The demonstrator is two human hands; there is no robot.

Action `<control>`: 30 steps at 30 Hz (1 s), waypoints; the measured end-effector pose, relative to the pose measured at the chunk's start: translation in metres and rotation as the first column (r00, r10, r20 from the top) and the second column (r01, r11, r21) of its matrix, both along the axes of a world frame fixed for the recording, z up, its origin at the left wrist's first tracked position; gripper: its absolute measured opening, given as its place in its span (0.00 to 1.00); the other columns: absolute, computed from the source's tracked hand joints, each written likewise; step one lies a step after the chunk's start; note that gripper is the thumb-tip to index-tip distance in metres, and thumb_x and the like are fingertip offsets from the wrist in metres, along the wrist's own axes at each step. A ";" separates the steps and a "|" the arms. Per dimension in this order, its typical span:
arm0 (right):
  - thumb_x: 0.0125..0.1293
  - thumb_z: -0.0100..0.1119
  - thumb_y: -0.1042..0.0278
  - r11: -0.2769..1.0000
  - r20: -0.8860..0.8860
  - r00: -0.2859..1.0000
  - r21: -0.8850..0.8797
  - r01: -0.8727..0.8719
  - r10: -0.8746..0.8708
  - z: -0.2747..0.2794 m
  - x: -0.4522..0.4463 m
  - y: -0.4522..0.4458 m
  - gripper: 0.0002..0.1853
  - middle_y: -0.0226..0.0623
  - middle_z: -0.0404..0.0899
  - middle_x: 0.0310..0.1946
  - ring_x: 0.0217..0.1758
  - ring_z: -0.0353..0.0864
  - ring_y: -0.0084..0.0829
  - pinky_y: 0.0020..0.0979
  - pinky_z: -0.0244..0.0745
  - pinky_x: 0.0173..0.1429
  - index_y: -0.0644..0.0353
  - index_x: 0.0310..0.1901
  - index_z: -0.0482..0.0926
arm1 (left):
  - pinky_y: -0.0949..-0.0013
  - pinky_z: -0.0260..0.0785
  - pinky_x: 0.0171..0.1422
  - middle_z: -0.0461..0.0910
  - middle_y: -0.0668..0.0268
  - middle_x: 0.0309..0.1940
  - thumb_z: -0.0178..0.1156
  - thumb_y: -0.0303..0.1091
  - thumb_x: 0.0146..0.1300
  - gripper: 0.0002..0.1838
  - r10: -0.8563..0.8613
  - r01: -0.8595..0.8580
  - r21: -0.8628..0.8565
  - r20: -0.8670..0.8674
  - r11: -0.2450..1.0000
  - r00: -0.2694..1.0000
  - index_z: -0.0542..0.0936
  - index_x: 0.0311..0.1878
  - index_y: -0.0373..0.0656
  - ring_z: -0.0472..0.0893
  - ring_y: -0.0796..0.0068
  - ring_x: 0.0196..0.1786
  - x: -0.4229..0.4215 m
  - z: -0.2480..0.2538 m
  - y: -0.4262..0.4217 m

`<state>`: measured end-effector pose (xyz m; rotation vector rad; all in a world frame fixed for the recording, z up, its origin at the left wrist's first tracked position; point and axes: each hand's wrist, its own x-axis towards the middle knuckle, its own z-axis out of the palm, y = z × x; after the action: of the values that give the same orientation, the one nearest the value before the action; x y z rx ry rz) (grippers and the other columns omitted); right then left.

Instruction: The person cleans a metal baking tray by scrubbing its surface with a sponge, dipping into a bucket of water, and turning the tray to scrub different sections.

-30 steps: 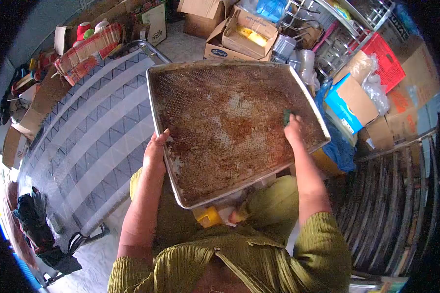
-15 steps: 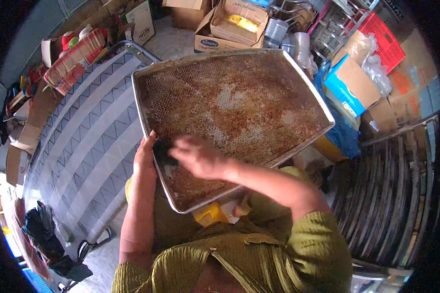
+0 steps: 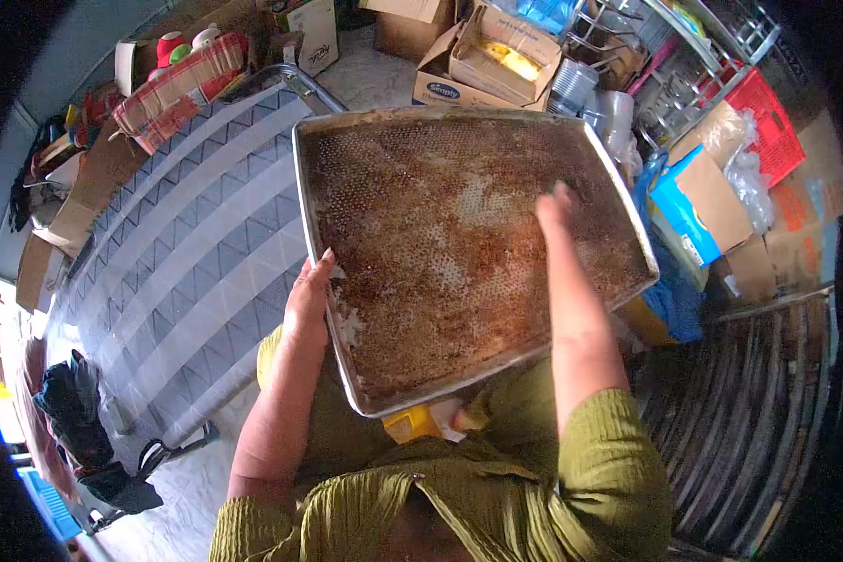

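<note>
One shallow rectangular tray (image 3: 412,272) occupies the centre, tilted above the person's lap; its perforated base carries brown staining. Clock positions outside the tray refer to the view centre. At 1 o'clock, an inner cardboard box (image 3: 487,81) contains yellow material (image 3: 512,62); whether it sits in or on the outer box (image 3: 437,92) cannot be determined. At 2 o'clock, a red crate (image 3: 779,140) stands beside clear plastic bags (image 3: 755,183).

A yellow object (image 3: 412,424) at 6 o'clock is partly covered by the tray. The dark object (image 3: 573,191) under the right hand is mostly hidden and blurred.

The left hand (image 3: 307,295) grips the tray rim between 8 and 9 o'clock of the tray, thumb on top, remaining fingers largely concealed. The right hand (image 3: 554,206), fingers bent closed around the dark object, bears on the base at the tray's 2 o'clock.
</note>
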<state>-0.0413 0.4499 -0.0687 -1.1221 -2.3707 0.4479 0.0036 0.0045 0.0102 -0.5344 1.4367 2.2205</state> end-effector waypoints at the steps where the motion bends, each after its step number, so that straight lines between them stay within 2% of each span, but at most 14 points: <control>1: 0.49 0.51 0.76 0.978 0.060 0.984 0.117 -0.172 0.166 0.007 -0.021 -0.022 0.17 0.51 0.75 0.40 0.46 0.74 0.51 0.43 0.71 0.47 0.60 0.44 0.72 | 0.71 0.64 0.50 0.73 0.68 0.48 0.56 0.45 0.61 0.25 0.000 0.000 0.032 -0.008 0.999 1.000 0.68 0.58 0.43 0.71 0.75 0.49 0.000 0.000 0.000; 3: 0.50 0.51 0.75 0.873 -0.297 0.858 -0.129 -0.470 0.419 -0.001 -0.063 -0.079 0.18 0.47 0.76 0.37 0.39 0.75 0.44 0.41 0.71 0.41 0.58 0.46 0.72 | 0.71 0.64 0.49 0.74 0.69 0.46 0.56 0.44 0.61 0.23 0.003 -0.003 -0.012 -0.028 1.000 1.000 0.70 0.55 0.43 0.72 0.76 0.48 0.002 0.009 0.002; 4: 0.50 0.50 0.78 0.876 -0.130 0.881 -0.112 -0.469 0.455 0.040 -0.056 -0.142 0.18 0.45 0.76 0.37 0.39 0.76 0.42 0.40 0.72 0.40 0.58 0.46 0.73 | 0.72 0.65 0.48 0.75 0.70 0.44 0.56 0.44 0.61 0.20 0.008 -0.010 -0.052 -0.050 0.999 0.999 0.71 0.53 0.43 0.72 0.78 0.47 0.004 0.014 0.004; 6: 0.55 0.47 0.77 0.667 -0.345 0.625 0.001 -0.745 0.700 0.057 -0.054 -0.218 0.17 0.41 0.77 0.39 0.41 0.76 0.40 0.37 0.72 0.45 0.62 0.47 0.73 | 0.73 0.66 0.46 0.75 0.71 0.41 0.56 0.42 0.61 0.18 0.022 -0.026 -0.077 -0.053 0.997 0.998 0.72 0.51 0.44 0.73 0.79 0.44 0.006 0.021 0.006; 7: 0.54 0.48 0.78 0.516 -0.106 0.528 -0.117 -0.848 0.843 0.079 -0.056 -0.247 0.17 0.43 0.75 0.43 0.46 0.76 0.41 0.37 0.71 0.50 0.62 0.48 0.73 | 0.73 0.67 0.44 0.76 0.73 0.38 0.56 0.40 0.62 0.15 0.038 -0.044 -0.102 -0.055 0.994 0.998 0.73 0.49 0.44 0.74 0.80 0.42 0.006 0.022 0.006; 9: 0.54 0.49 0.79 0.280 -0.202 0.275 -0.009 -0.960 0.940 0.079 -0.043 -0.299 0.13 0.44 0.76 0.40 0.45 0.76 0.42 0.38 0.72 0.47 0.62 0.42 0.75 | 0.74 0.67 0.42 0.76 0.73 0.36 0.56 0.38 0.61 0.14 0.025 -0.021 0.042 -0.078 0.999 0.997 0.74 0.48 0.44 0.74 0.80 0.39 0.004 0.008 0.002; 10: 0.53 0.50 0.80 0.311 -0.306 0.242 0.201 -0.929 0.921 0.071 -0.038 -0.315 0.13 0.45 0.77 0.40 0.45 0.76 0.42 0.38 0.72 0.49 0.62 0.42 0.75 | 0.75 0.68 0.41 0.76 0.73 0.35 0.57 0.36 0.61 0.13 0.016 0.003 0.184 -0.097 0.983 0.995 0.74 0.48 0.44 0.74 0.81 0.37 0.004 0.003 0.000; 13: 0.53 0.50 0.80 0.246 -0.193 0.233 0.047 -0.968 0.953 0.073 -0.057 -0.276 0.15 0.46 0.76 0.43 0.47 0.75 0.42 0.37 0.71 0.51 0.62 0.44 0.75 | 0.76 0.68 0.39 0.77 0.74 0.34 0.57 0.33 0.60 0.11 0.031 -0.023 0.086 -0.093 0.996 0.995 0.75 0.47 0.45 0.75 0.80 0.33 0.009 0.021 0.002; 16: 0.48 0.51 0.82 0.589 -0.314 0.542 0.075 -0.805 0.780 0.041 -0.077 -0.191 0.18 0.46 0.76 0.42 0.46 0.75 0.42 0.38 0.71 0.49 0.62 0.44 0.76 | 0.76 0.64 0.40 0.75 0.76 0.33 0.58 0.33 0.59 0.12 0.046 -0.038 0.076 -0.102 0.996 0.994 0.76 0.47 0.46 0.71 0.84 0.35 0.008 0.004 -0.003; 18: 0.52 0.52 0.73 0.820 -0.123 0.811 0.110 -0.562 0.572 0.054 -0.065 -0.135 0.12 0.44 0.76 0.39 0.46 0.74 0.42 0.38 0.71 0.47 0.57 0.40 0.77 | 0.77 0.59 0.41 0.72 0.78 0.31 0.60 0.34 0.58 0.14 0.043 -0.041 0.026 -0.067 0.999 0.997 0.76 0.48 0.47 0.65 0.86 0.36 0.009 0.009 0.000; 21: 0.54 0.50 0.70 0.969 0.039 0.969 0.033 -0.244 0.243 0.042 -0.073 -0.077 0.12 0.48 0.74 0.40 0.45 0.74 0.46 0.44 0.68 0.49 0.57 0.41 0.76 | 0.76 0.63 0.37 0.73 0.75 0.27 0.57 0.23 0.51 0.16 0.012 -0.005 0.130 -0.057 0.991 0.998 0.76 0.46 0.46 0.70 0.82 0.31 0.010 0.010 0.000; 24: 0.52 0.49 0.72 0.991 0.106 0.986 0.015 -0.130 0.128 0.046 -0.109 -0.106 0.14 0.53 0.74 0.38 0.44 0.73 0.52 0.45 0.68 0.48 0.61 0.42 0.72 | 0.77 0.65 0.34 0.73 0.74 0.25 0.54 0.17 0.45 0.21 0.053 -0.038 0.113 -0.125 0.993 0.991 0.76 0.44 0.45 0.71 0.81 0.27 0.010 0.006 0.006; 26: 0.45 0.52 0.76 0.913 -0.204 0.891 0.134 -0.386 0.406 0.039 -0.135 -0.141 0.17 0.52 0.71 0.42 0.48 0.70 0.52 0.48 0.66 0.50 0.63 0.42 0.70 | 0.76 0.65 0.33 0.72 0.74 0.24 0.52 0.17 0.42 0.22 0.017 -0.004 0.066 -0.198 0.998 0.980 0.76 0.43 0.45 0.71 0.82 0.27 0.008 -0.003 0.002; 30: 0.46 0.50 0.77 0.847 -0.170 0.830 0.127 -0.516 0.531 0.072 -0.153 -0.269 0.14 0.50 0.72 0.39 0.43 0.72 0.51 0.47 0.68 0.44 0.60 0.38 0.72 | 0.76 0.68 0.33 0.72 0.72 0.25 0.50 0.16 0.41 0.24 0.021 -0.005 0.076 -0.210 0.997 0.977 0.75 0.46 0.44 0.72 0.79 0.27 0.006 0.002 0.001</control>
<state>-0.1948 0.1809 0.0033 -0.3453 -2.4655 0.6144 0.0096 0.0053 0.0124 -0.2906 1.4469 2.3905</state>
